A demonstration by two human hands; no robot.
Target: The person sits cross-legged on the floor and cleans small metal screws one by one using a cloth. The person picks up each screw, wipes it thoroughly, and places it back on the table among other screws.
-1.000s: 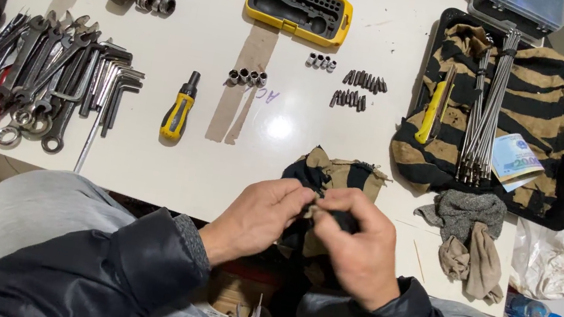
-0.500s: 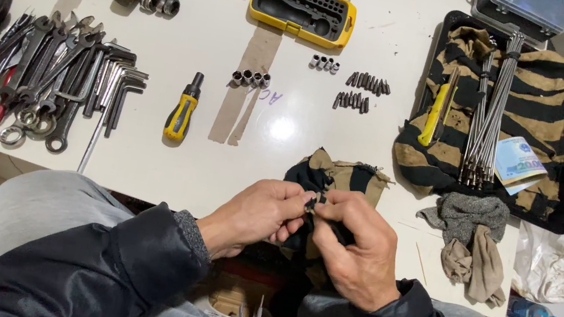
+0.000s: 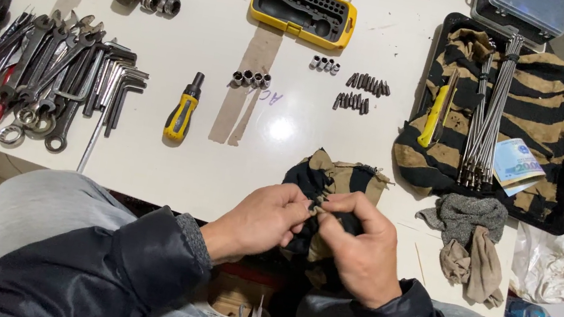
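Head view: you worked a striped cloth (image 3: pixel 336 178) at the counter (image 3: pixel 146 160) edge.
Your left hand (image 3: pixel 263 220) and right hand (image 3: pixel 358 247) pinched its fabric, lower centre of frame.

Both hands (image 3: pixel 317 224) now slightly lower on the striped cloth (image 3: pixel 335 178), fingertips pinched closer.

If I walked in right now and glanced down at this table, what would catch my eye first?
Probably the two hands: the left hand and right hand meet at the table's near edge, pinching something small over a black-and-tan striped cloth. Next, the bright yellow bit case lying open at the far side. Then the heap of grey metal wrenches fanned out on the left of the white table.
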